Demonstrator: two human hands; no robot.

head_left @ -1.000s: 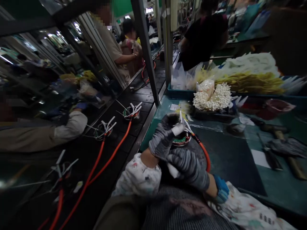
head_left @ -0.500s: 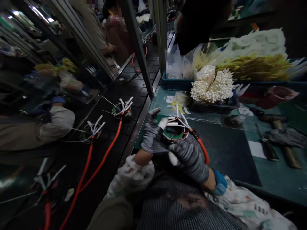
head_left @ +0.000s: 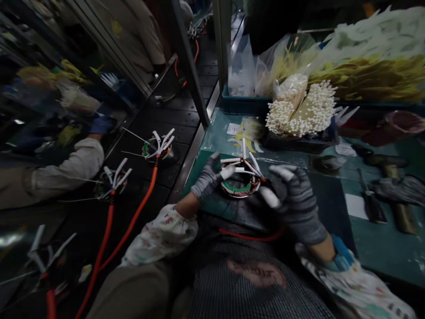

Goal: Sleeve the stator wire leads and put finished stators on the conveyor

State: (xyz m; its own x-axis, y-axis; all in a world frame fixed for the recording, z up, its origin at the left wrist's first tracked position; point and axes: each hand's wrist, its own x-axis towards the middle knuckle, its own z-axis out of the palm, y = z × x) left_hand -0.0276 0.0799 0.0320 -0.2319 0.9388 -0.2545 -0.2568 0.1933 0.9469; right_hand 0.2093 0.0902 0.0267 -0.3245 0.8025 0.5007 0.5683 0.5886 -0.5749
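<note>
A ring-shaped motor stator [head_left: 241, 191] with green lining and copper windings sits on the bench before me. White-sleeved leads [head_left: 254, 163] stick up from it and gather toward its right side. My left hand [head_left: 210, 176], in a grey striped glove with white fingertips, is at the stator's left rim, fingers apart. On the right, my right hand [head_left: 297, 204], gloved alike, has thumb and index finger spread beside the gathered leads. Nothing shows between these fingers. Below the stator, a red cable [head_left: 255, 238] runs near my lap, partly hidden by my right hand.
Stators with orange cables [head_left: 156, 148] stand on the dark conveyor [head_left: 179, 119] to my left. A co-worker's arm [head_left: 73, 159] reaches in beyond it. A bundle of white-tipped sticks [head_left: 302, 110], a screwdriver [head_left: 372, 201] and a power drill [head_left: 393, 168] lie right.
My right hand has moved right, away from the stator's front, and its fingers have spread. The orange cable no longer shows along the stator's right. My left hand stays by the rim.
</note>
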